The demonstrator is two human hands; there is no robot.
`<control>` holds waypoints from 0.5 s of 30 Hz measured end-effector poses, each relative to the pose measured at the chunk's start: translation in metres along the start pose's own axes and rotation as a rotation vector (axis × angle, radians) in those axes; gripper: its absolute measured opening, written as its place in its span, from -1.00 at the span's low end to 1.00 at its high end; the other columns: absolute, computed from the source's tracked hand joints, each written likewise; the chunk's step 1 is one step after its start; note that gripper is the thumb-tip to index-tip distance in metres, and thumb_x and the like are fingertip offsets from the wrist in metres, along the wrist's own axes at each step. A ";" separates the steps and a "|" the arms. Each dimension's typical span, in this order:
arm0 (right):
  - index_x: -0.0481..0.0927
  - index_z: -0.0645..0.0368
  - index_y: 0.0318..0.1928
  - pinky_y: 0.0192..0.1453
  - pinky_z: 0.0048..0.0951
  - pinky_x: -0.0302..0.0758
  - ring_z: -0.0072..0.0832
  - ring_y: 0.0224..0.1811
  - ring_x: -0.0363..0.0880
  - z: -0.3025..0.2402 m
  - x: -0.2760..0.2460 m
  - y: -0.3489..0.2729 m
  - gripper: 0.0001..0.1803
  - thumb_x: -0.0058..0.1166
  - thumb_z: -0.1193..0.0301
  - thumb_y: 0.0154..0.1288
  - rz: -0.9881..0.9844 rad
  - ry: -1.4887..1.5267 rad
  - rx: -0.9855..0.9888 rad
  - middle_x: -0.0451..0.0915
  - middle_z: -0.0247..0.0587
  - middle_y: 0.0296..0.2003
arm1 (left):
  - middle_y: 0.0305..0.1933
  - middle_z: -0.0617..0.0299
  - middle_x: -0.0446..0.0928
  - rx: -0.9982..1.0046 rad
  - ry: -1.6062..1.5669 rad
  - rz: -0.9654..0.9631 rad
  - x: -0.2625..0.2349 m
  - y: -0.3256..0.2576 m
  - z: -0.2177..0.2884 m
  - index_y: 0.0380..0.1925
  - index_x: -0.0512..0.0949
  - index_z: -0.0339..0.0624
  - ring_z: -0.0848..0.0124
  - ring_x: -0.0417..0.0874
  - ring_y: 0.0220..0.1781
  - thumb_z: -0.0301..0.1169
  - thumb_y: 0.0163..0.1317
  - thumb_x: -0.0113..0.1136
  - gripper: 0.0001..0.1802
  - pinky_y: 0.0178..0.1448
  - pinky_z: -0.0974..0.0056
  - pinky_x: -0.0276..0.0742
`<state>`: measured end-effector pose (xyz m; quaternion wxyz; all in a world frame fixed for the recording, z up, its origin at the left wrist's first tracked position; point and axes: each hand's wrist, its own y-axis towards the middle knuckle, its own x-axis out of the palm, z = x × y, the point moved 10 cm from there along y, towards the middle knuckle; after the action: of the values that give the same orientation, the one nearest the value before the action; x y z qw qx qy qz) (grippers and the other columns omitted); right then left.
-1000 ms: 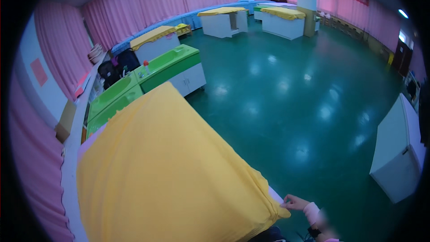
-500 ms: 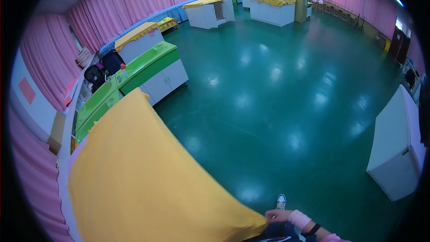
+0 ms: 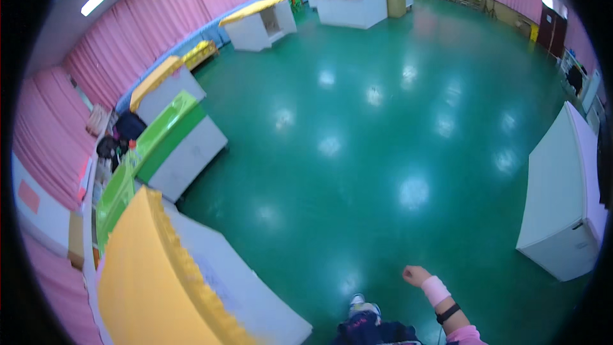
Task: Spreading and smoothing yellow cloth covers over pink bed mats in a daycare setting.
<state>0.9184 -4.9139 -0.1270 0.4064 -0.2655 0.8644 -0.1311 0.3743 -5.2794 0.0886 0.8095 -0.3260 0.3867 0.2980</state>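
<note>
At the far left, a pink, softly pleated fabric curtain [image 3: 48, 134] falls in deep vertical folds above a flat pink rectangular sheet [image 3: 29, 196] on the pale wall. Just beside it to the right, a glossy, moulded green basin [image 3: 113, 203] curves toward the rear. In front of that, at lower left, a smooth yellow cloth with a ruffled, gathered edge [image 3: 143, 281] lies draped over the top of a white, straight-sided counter [image 3: 249, 281], its frill running along the upper edge of the smudged side panel. Behind, a long green-topped unit with a flat white lower front [image 3: 191, 156] stands at an angle, and farther back 2 white box-shaped cabinets [image 3: 249, 32] [image 3: 351, 11] wear wavy-edged yellow covers. A sleek green floor [image 3: 325, 198] spreads across the middle, dotted with soft light reflections. At lower centre, 1 white shoe [image 3: 358, 299] shows beyond dark trousers [image 3: 357, 330]. To its right, the right hand [image 3: 417, 275], above a pale pink cuff [image 3: 436, 290] and a narrow black wristband [image 3: 448, 312], is raised over the floor, well apart from the cloth; its fingers curl inward, but I cannot tell how tightly its grip is closed or whether anything small is inside. The left hand is out of view, so its grip cannot be told. At far right stands a smooth white, hard-edged cabinet [image 3: 554, 179].
</note>
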 end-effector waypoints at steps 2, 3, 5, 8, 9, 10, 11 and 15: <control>0.51 0.20 -0.30 -0.21 -0.34 0.48 -0.34 -0.33 0.58 0.034 -0.004 0.033 -0.81 -0.01 0.37 0.09 -0.071 0.276 0.066 0.59 -0.14 -0.39 | -0.20 0.12 0.51 0.182 -0.175 -0.211 0.054 0.018 0.106 -0.09 0.41 -0.23 0.35 0.50 -0.19 -0.38 0.18 0.05 -0.69 -0.06 0.31 0.41; 0.51 0.21 -0.30 -0.22 -0.38 0.48 -0.41 -0.34 0.58 0.050 -0.007 0.048 -0.80 0.00 0.37 0.09 -0.135 0.511 0.111 0.59 -0.17 -0.39 | -0.22 0.16 0.52 0.185 -0.311 -0.285 0.087 0.034 0.122 -0.09 0.42 -0.22 0.36 0.50 -0.21 -0.39 0.19 0.04 -0.71 -0.06 0.33 0.40; 0.51 0.22 -0.29 -0.20 -0.41 0.48 -0.45 -0.32 0.57 0.064 -0.042 0.082 -0.79 0.00 0.37 0.10 -0.130 0.496 0.147 0.59 -0.18 -0.37 | -0.24 0.16 0.52 0.178 -0.389 -0.375 0.142 0.069 0.168 -0.10 0.44 -0.21 0.36 0.51 -0.23 -0.39 0.18 0.04 -0.72 -0.08 0.32 0.41; 0.51 0.24 -0.28 -0.19 -0.47 0.48 -0.50 -0.32 0.57 0.090 -0.106 0.127 -0.79 0.01 0.37 0.10 -0.060 0.404 0.133 0.60 -0.17 -0.37 | -0.29 0.11 0.53 0.277 -0.233 -0.416 0.215 0.142 0.221 -0.13 0.47 -0.18 0.36 0.52 -0.26 -0.36 0.19 0.03 -0.74 -0.12 0.29 0.44; 0.52 0.24 -0.34 -0.24 -0.46 0.49 -0.49 -0.37 0.58 0.117 -0.129 0.144 -0.82 0.01 0.39 0.07 0.027 0.447 0.238 0.60 -0.19 -0.43 | -0.31 0.09 0.53 0.272 -0.068 -0.444 0.242 0.177 0.235 -0.13 0.47 -0.16 0.37 0.53 -0.28 -0.36 0.19 0.02 -0.75 -0.15 0.30 0.44; 0.53 0.23 -0.40 -0.28 -0.45 0.50 -0.47 -0.43 0.59 0.151 -0.149 0.152 -0.84 0.01 0.41 0.04 0.108 0.483 0.350 0.60 -0.21 -0.48 | -0.33 0.08 0.53 0.257 0.094 -0.472 0.266 0.206 0.253 -0.13 0.47 -0.15 0.38 0.53 -0.31 -0.35 0.20 0.00 -0.75 -0.17 0.30 0.44; 0.54 0.22 -0.42 -0.31 -0.44 0.50 -0.47 -0.46 0.58 0.192 -0.167 0.153 -0.86 -0.01 0.42 0.03 0.222 0.487 0.465 0.60 -0.22 -0.52 | -0.33 0.08 0.53 0.272 0.084 -0.491 0.284 0.228 0.288 -0.13 0.47 -0.15 0.38 0.53 -0.31 -0.35 0.20 0.00 -0.75 -0.17 0.30 0.44; 0.53 0.21 -0.52 -0.47 -0.40 0.49 -0.44 -0.61 0.55 0.304 -0.217 0.148 -0.86 -0.04 0.40 -0.02 0.327 0.430 0.796 0.58 -0.21 -0.60 | -0.33 0.07 0.53 0.665 0.007 -0.410 0.317 0.312 0.501 -0.14 0.47 -0.15 0.31 0.54 -0.31 -0.35 0.19 -0.01 -0.75 -0.18 0.29 0.44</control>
<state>1.2160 -4.6728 -0.2485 0.3037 0.0835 0.8420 -0.4381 0.5276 -4.6368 -0.0198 0.9125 -0.1173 0.3918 -0.0124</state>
